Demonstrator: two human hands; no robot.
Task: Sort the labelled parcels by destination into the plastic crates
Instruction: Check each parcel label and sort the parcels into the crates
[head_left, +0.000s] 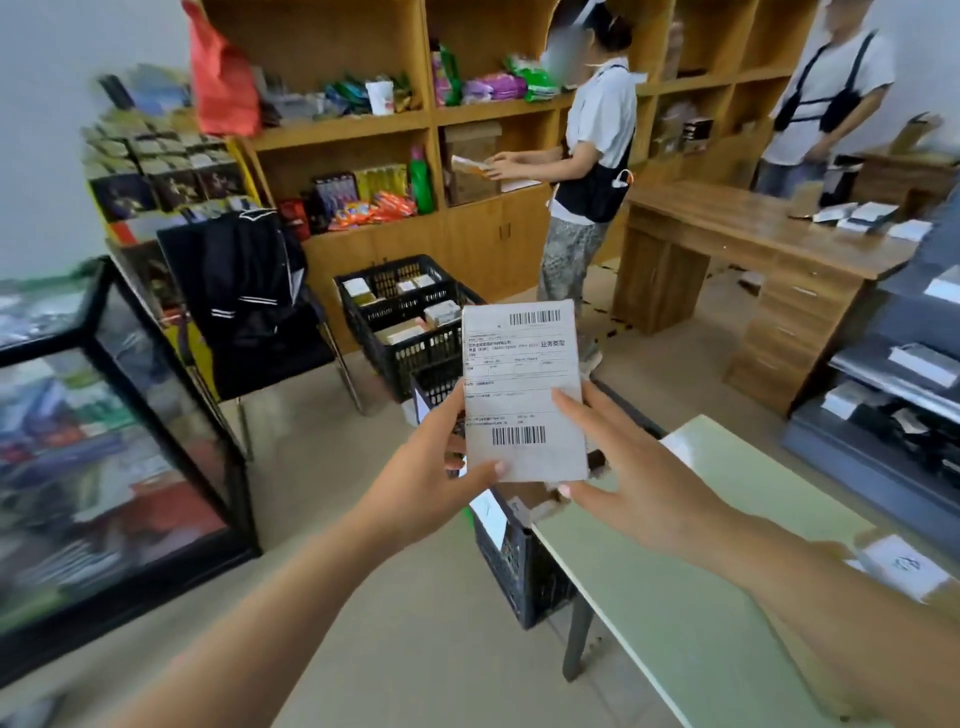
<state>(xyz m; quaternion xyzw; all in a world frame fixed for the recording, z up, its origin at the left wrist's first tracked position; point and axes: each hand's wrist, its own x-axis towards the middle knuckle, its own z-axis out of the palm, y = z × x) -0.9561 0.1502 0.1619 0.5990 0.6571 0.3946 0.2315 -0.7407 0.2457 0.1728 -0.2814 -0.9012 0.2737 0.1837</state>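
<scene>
I hold a flat parcel (522, 384) upright in front of me, its white shipping label with two barcodes facing me. My left hand (436, 467) grips its lower left edge, thumb on the front. My right hand (618, 457) holds the lower right edge with fingers spread. Below the parcel stands a black plastic crate (514, 561) on the floor, mostly hidden by the parcel and my hands. A second black crate (405, 317) with several boxed parcels sits further back.
A pale green table (685, 597) runs along my right, with a labelled parcel (904, 566) on it. A glass display case (104, 441) stands left, a black chair (260, 317) behind it. Two people work by the wooden shelves (363, 130) and desk (753, 249).
</scene>
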